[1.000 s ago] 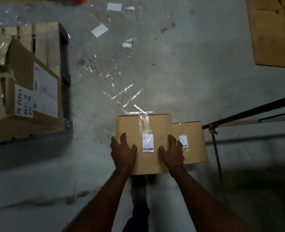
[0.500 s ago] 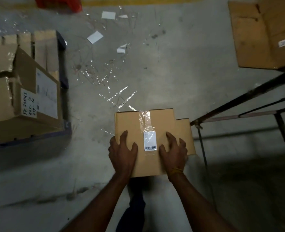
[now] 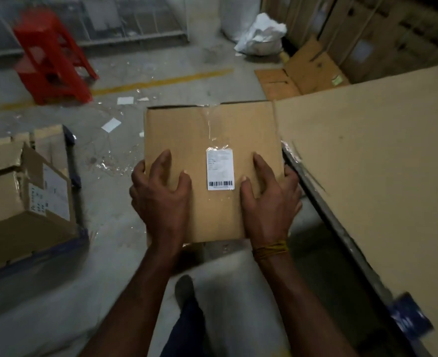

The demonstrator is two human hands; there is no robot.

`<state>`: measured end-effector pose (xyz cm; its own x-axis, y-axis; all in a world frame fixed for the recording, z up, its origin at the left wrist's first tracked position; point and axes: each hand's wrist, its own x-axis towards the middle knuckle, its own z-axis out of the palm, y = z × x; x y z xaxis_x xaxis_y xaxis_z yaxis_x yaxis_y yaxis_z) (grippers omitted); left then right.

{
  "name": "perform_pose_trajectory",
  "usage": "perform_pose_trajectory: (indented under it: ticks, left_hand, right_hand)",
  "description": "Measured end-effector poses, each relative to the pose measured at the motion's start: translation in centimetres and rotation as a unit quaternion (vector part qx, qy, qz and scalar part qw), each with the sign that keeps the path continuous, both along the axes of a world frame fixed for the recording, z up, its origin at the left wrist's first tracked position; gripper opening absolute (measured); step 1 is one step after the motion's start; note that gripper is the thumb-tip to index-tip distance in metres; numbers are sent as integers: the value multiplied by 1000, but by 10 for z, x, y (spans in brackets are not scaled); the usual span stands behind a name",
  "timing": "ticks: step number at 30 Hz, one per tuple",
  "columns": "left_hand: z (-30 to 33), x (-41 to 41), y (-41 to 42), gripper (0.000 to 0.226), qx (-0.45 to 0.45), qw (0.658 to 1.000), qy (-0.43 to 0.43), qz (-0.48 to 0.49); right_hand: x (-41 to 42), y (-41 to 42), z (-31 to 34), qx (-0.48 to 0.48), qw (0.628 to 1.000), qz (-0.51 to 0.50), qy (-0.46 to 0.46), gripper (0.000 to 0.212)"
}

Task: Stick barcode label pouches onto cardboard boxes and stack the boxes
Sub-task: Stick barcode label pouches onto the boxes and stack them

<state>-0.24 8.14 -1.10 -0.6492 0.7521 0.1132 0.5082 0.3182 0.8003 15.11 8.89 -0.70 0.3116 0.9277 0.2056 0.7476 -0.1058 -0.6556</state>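
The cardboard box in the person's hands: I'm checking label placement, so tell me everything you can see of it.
The cardboard box is plain brown, squarish and closed, its top facing the camera. Clear tape runs down the middle of the top. A white barcode label pouch is stuck near the centre, barcode at its near end. The left hand and right hand grip its near corners, fingers curled over the top. Its right edge meets a large cardboard sheet.

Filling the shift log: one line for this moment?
brown cardboard box: held | left hand, right hand: gripping edges | white barcode label pouch: stuck on top
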Motion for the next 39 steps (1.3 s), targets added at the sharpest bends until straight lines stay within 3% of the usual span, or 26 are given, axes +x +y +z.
perform_pose_trajectory:
  ticks: [7,12,22,34,39]
  left_hand:
    - [112,136,-71,59,64,986,32,-153]
    - [142,254,-107,62,43,948,45,-313]
    - [138,431,-151,60,-39,831,93,-548]
    - [130,531,-99,72,-102,721,176,-663]
    - [121,548,-82,73,-76,662,223,-711]
  right_hand:
    - [142,-103,116,61,991,-110,-41,54]
    - [256,-176,148,23,969,-237,-62,55]
    - [413,-268,135,-78,902,-423,-31,53]
    - [522,-237,120,-164,870,-463,-38,49]
    - [534,-227,118,-156,872,-463,-36,48]
